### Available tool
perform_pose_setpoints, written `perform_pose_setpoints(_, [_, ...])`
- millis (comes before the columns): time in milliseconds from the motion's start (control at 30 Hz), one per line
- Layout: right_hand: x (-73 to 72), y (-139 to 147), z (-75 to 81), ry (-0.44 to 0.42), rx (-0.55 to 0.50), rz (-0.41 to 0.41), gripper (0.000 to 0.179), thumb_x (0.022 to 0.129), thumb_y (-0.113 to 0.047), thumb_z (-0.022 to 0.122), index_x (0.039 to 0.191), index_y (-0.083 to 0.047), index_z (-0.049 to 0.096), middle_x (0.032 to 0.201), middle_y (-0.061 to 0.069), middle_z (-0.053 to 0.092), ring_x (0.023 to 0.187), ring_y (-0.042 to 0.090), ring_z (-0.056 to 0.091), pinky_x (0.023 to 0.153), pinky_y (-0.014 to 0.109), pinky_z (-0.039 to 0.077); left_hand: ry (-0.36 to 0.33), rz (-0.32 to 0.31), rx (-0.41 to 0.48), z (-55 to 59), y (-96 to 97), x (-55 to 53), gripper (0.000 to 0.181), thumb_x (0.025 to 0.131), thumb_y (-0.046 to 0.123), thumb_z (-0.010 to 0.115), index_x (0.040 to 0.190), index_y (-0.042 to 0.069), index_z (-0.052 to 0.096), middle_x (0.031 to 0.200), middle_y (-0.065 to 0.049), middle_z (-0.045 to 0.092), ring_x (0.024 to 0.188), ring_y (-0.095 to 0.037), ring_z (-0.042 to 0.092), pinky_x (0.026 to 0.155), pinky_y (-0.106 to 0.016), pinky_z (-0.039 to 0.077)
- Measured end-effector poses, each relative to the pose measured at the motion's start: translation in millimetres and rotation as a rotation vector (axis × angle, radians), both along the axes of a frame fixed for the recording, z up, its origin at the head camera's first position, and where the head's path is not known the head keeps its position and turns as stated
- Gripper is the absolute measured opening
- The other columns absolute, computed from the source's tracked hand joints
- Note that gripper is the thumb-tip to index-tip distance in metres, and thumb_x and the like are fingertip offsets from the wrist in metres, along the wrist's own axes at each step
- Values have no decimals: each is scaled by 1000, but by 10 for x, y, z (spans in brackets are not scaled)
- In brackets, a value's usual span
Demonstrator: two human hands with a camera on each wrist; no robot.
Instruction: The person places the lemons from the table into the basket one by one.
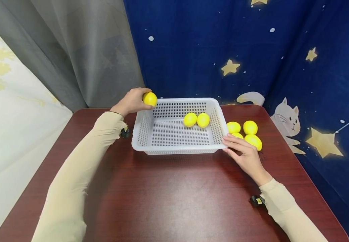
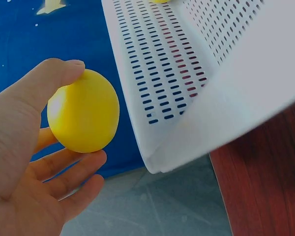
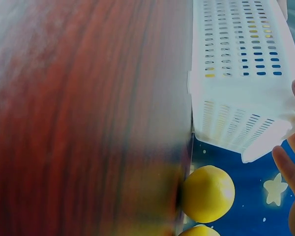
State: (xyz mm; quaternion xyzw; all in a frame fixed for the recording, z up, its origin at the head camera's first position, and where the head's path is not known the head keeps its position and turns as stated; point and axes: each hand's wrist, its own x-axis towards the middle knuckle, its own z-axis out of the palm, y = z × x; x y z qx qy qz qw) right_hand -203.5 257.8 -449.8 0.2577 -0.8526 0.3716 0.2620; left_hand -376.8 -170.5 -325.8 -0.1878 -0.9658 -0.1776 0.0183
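High at the back left corner of a white plastic basket [image 1: 180, 148], my left hand [image 1: 134, 101] holds a yellow lemon [image 1: 150, 99] between thumb and fingers. The left wrist view shows this lemon [image 2: 83, 110] just outside the basket's rim [image 2: 132, 113]. Two more lemons [image 1: 190, 119] sit side by side on the basket floor, toward its right end. My right hand [image 1: 245, 154] grips the front right corner of the basket, thumb at the front rim and fingers along the right side.
Several lemons [image 1: 250, 127] lie on the dark red wooden table [image 1: 174, 195] just right of the basket, partly behind my right hand. A blue curtain [image 1: 192, 47] with stars hangs behind the table, and a grey curtain [image 1: 101, 50] is at the back left.
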Motion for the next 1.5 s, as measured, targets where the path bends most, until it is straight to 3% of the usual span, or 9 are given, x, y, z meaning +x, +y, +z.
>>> perform_pose_setpoints(267, [-2, -3, -5, -2, 1, 2, 53, 69, 2, 86, 119, -10, 73, 122, 6, 72, 128, 14, 60, 107, 10, 38, 7, -31, 9, -21, 109, -25, 77, 80, 35, 78, 145, 6, 47, 139, -17, 56, 116, -32, 57, 100, -47, 50])
perform_pose_setpoints(667, [-6, 4, -7, -11, 3, -2, 52, 70, 0, 86, 119, -10, 73, 123, 5, 72, 129, 10, 59, 107, 9, 38, -26, -29, 7, -38, 255, -48, 76, 81, 34, 78, 145, 8, 47, 138, -15, 57, 113, -30, 56, 100, -46, 50])
perform_pose_setpoints(967, [-10, 9, -10, 2, 0, 2, 53, 70, 0, 86, 120, -11, 73, 123, 6, 72, 129, 11, 59, 107, 10, 38, -34, -74, 3, -51, 368, -56, 73, 81, 33, 78, 143, 8, 49, 135, -13, 59, 112, -28, 56, 99, -44, 51])
perform_pose_setpoints(1500, [-13, 8, -24, 32, -9, 12, 54, 67, 3, 86, 118, -10, 74, 121, 7, 73, 127, 13, 61, 107, 11, 39, 1, -126, -27, -83, 565, -79, 70, 80, 35, 80, 139, 7, 53, 127, -12, 63, 103, -25, 59, 92, -40, 54])
